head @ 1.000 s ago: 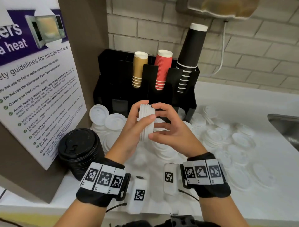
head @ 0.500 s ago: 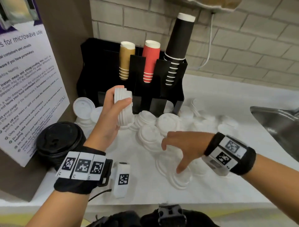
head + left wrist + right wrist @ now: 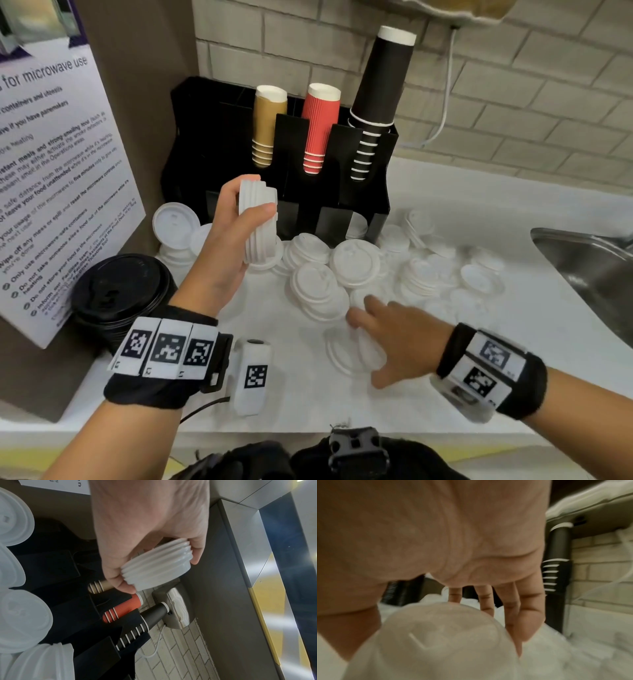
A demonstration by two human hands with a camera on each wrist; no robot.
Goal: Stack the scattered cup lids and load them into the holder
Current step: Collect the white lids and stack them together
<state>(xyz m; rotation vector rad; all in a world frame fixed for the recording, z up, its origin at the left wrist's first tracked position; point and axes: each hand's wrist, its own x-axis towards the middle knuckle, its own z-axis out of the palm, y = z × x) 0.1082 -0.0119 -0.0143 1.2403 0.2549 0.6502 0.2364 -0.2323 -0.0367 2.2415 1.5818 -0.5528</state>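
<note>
My left hand grips a stack of several nested white lids on edge, thumb on one side and fingers on the other, just in front of the black holder. The same lid stack shows in the left wrist view between the fingers of my left hand. My right hand reaches down with straight, spread fingers over a translucent lid lying on the counter. In the right wrist view that lid sits right under the palm of my right hand. Loose white lids are scattered behind it.
The holder carries tan cups, red cups and black cups. A stack of black lids stands at the left under a microwave notice. A steel sink is at the right. White counter runs to the front edge.
The hands have parted: my left hand kept the lid stack and holds it near the holder, while my right hand let go and dropped to the lid on the counter.
</note>
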